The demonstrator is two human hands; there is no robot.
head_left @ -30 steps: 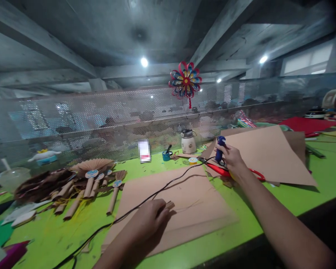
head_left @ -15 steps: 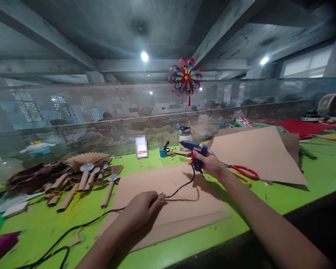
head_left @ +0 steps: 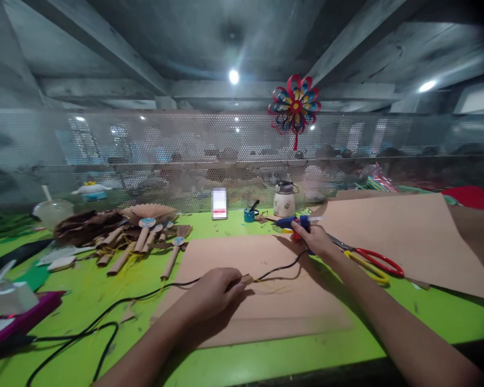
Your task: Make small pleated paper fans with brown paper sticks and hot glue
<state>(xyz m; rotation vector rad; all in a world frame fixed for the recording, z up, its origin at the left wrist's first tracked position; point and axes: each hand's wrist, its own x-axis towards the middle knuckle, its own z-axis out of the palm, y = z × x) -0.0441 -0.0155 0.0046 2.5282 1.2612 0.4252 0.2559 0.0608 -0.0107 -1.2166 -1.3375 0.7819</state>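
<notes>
My right hand (head_left: 312, 239) is closed around a blue glue gun (head_left: 291, 221), held low over the far edge of a brown cardboard sheet (head_left: 250, 290), with its nozzle pointing left. The gun's black cord (head_left: 116, 309) trails left across the sheet and the green table (head_left: 105, 290). My left hand (head_left: 213, 287) rests on the cardboard with its fingers pinched on a small brown rolled paper piece (head_left: 247, 279).
Red-and-yellow scissors (head_left: 369, 259) lie right of my right hand, beside a large tan paper sheet (head_left: 407, 236). Paper rolls and folded fans (head_left: 145, 236) lie at the left. A cream jar (head_left: 284, 200), a blue cup (head_left: 249, 214) and a phone (head_left: 219, 203) stand by the mesh screen (head_left: 165, 156). A pink box (head_left: 16, 317) sits at far left.
My right hand lifted the glue gun from beside the scissors, brought it left over the cardboard and lowered it. The left hand stayed pinched on the paper piece. The view panned left.
</notes>
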